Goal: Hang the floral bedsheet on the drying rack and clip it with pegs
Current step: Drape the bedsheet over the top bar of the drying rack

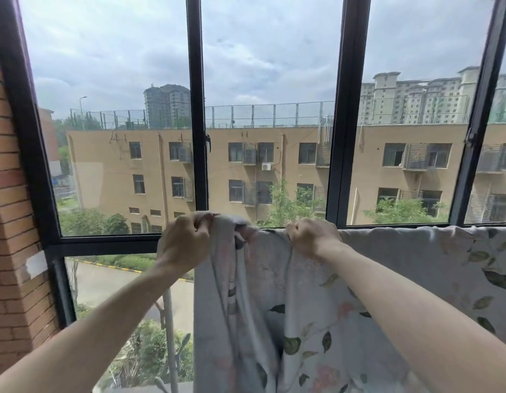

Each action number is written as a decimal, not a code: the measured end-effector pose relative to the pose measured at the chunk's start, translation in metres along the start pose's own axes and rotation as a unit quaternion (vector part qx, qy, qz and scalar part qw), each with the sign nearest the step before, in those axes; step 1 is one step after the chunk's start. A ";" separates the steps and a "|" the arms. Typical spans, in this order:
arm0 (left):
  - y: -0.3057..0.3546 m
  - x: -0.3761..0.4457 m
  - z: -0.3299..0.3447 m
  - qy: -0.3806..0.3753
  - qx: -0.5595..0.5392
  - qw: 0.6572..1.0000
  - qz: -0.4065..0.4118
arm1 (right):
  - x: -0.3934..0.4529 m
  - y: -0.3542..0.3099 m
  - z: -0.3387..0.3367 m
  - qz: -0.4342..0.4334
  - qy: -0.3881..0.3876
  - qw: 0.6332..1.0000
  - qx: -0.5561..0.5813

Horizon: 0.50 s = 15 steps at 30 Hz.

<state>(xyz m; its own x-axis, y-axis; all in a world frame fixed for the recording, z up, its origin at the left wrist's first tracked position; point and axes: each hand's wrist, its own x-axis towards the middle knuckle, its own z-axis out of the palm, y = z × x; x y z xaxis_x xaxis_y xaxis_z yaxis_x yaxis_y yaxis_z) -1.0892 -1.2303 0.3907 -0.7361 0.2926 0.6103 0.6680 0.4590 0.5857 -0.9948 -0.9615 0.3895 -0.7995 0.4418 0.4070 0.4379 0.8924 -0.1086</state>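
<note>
A pale floral bedsheet [402, 279] with green leaves and pink flowers hangs in front of the window, draped over a line or bar that it hides. Its top edge runs level to the right edge of the view. My left hand [183, 239] grips the bunched left end of the sheet's top edge, fingers curled round the cloth. My right hand [311, 236] grips the top edge a little further right. Between the two hands the cloth sags in folds. No pegs show anywhere.
A black-framed window [197, 109] fills the view, with buildings and trees outside. A brick wall [10, 222] stands at the left. A grey vertical pole [171, 336] shows below my left forearm, beside the sheet's left edge.
</note>
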 end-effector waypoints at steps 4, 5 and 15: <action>0.013 0.081 -0.059 0.085 -0.017 0.995 -0.057 | 0.004 0.001 -0.001 0.001 -0.036 0.999 0.000; 0.013 0.102 -0.071 0.097 -0.013 0.992 -0.081 | 0.004 0.002 -0.001 0.002 -0.042 0.999 -0.002; -0.043 0.148 -0.058 -0.049 0.251 0.946 -0.198 | 0.002 -0.008 -0.002 0.001 -0.042 0.999 -0.018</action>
<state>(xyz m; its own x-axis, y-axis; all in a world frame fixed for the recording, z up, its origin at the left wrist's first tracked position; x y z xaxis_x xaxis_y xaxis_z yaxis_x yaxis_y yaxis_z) -1.2210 -1.2556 0.4871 -0.9411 0.0796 0.3286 0.2199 0.8823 0.4161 -0.9991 -0.9678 0.3934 -0.8297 0.4515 0.3283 0.4529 0.8882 -0.0770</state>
